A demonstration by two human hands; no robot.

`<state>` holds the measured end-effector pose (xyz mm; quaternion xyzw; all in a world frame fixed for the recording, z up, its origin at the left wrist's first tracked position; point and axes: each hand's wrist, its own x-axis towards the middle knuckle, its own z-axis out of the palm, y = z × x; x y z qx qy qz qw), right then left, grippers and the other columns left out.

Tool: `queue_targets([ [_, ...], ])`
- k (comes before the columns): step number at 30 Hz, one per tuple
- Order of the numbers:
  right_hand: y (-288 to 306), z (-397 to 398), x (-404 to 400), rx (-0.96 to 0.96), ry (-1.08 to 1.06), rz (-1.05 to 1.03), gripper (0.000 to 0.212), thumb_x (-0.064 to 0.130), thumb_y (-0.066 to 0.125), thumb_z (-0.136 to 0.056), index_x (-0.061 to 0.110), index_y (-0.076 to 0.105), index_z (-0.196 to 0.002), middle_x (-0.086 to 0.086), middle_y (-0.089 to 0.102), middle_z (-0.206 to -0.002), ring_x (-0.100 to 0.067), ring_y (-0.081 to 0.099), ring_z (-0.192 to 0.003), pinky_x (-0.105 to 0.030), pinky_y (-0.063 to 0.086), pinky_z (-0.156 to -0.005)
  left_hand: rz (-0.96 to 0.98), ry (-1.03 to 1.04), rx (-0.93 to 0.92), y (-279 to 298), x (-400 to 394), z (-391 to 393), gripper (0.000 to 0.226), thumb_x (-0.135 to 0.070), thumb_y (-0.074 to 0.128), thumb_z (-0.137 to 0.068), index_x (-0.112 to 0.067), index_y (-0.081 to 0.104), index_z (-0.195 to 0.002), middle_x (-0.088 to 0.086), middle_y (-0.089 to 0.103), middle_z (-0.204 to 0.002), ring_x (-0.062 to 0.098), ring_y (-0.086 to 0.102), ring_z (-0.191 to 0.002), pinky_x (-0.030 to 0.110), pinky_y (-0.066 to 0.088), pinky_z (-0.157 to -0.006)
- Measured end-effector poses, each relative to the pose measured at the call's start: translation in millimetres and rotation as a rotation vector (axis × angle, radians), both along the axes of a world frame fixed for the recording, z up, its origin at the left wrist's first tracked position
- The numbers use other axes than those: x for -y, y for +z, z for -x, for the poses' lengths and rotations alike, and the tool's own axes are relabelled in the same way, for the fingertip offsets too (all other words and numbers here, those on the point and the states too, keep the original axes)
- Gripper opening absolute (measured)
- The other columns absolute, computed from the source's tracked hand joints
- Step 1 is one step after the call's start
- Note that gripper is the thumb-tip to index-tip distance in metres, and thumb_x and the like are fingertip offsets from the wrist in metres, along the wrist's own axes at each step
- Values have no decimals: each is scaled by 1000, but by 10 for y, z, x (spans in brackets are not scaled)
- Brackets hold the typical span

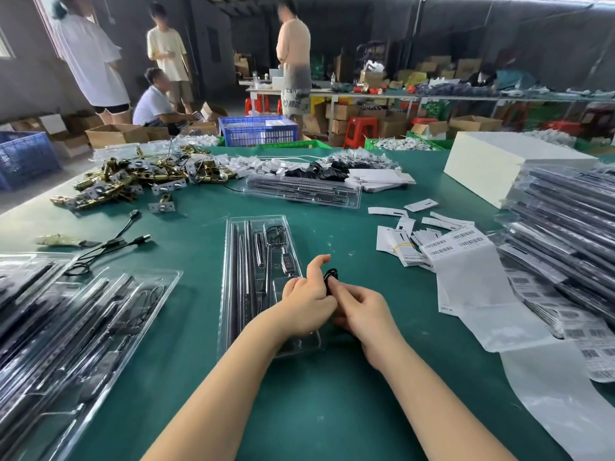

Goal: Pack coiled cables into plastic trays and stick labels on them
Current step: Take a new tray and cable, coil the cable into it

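A clear plastic tray (239,261) lies open in front of me on the green table, holding long black rods, a metal piece and a small display unit. Just right of the tray's near end, my left hand (307,302) and my right hand (361,309) meet around a small black coiled cable (331,276). Both hands pinch the coil between fingers and thumb, and only its top loop shows above them. A strip of barcode labels (456,244) lies to the right on white backing paper.
Packed trays are stacked at the left (66,327) and right (565,211). Loose black cables (109,244) lie left of the tray. Brass latch parts (133,181), another packed tray (303,191), paper tags and a white box (492,161) sit farther back. People stand beyond the table.
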<state>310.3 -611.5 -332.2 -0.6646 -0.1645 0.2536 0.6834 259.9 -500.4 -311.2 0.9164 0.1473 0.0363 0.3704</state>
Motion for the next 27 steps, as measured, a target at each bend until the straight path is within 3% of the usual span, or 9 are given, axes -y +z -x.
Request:
queue_targets([
  [2, -6, -18, 17, 20, 28, 7, 27, 36, 63, -91, 16, 77, -81, 2, 69, -75, -12, 57, -66, -27, 50, -65, 3, -28, -44, 33, 10, 17, 69, -14, 35, -88, -27, 2, -148, 9, 52, -113, 29, 33, -129, 28, 15, -104],
  [6, -3, -49, 74, 11, 150, -35, 27, 32, 61, -94, 11, 74, -86, -4, 63, -76, -18, 51, -70, -31, 44, -66, -95, -74, -101, 49, 38, 15, 76, -6, 35, -87, -24, -3, -150, 19, 46, -133, 31, 26, -137, 33, 10, -116],
  [8, 4, -51, 83, 77, 123, -4, 28, 32, 60, -95, 10, 71, -82, -4, 58, -71, -19, 46, -65, -29, 39, -60, -96, -84, -118, 58, 41, 17, 82, -1, 36, -85, -24, -7, -150, 18, 44, -133, 32, 26, -136, 35, 14, -115],
  [11, -27, -4, 64, 254, -16, 55, 38, 33, 63, -92, 3, 59, -69, -3, 44, -59, -17, 33, -56, -27, 24, -51, -107, -94, -106, 65, 18, 30, 86, 2, 38, -85, -24, -12, -151, 12, 50, -115, 30, 39, -122, 34, 31, -105],
  [13, -49, 41, 31, 346, -82, 53, 39, 29, 64, -92, 7, 55, -61, 5, 40, -52, -12, 29, -53, -24, 20, -49, -87, -93, -73, 62, 19, 48, 85, 3, 38, -86, -21, -12, -150, 6, 52, -88, 25, 51, -94, 30, 40, -82],
  [15, -54, 66, -6, 365, -83, 18, 37, 24, 63, -93, 16, 56, -57, 13, 44, -48, -5, 31, -51, -17, 22, -47, -48, -76, -36, 53, 23, 67, 83, 4, 38, -86, -18, -11, -150, 3, 49, -70, 21, 49, -69, 28, 36, -64],
  [20, -72, 27, -45, 393, -57, 86, 36, 23, 59, -95, 12, 53, -61, 9, 45, -50, -10, 31, -53, -25, 23, -49, -112, -56, 41, 20, 90, 84, 86, 5, 39, -83, -13, -12, -150, 5, 53, -68, 33, 57, -83, 28, 33, -68],
  [22, -97, 27, -65, 446, -124, 117, 39, 23, 59, -94, 12, 49, -58, 9, 42, -47, -8, 30, -49, -23, 23, -46, -112, -75, 64, -1, 110, 80, 83, 4, 39, -84, -12, -9, -150, -1, 48, -61, 31, 55, -75, 25, 30, -61],
  [27, -128, 66, -102, 435, -191, 45, 36, 19, 60, -95, 18, 57, -59, 13, 51, -47, -3, 37, -45, -19, 27, -46, 222, -33, -36, 0, -17, 40, 83, -2, 42, -86, -25, -8, -148, 8, 45, -70, 16, 42, -60, 20, 33, -51],
])
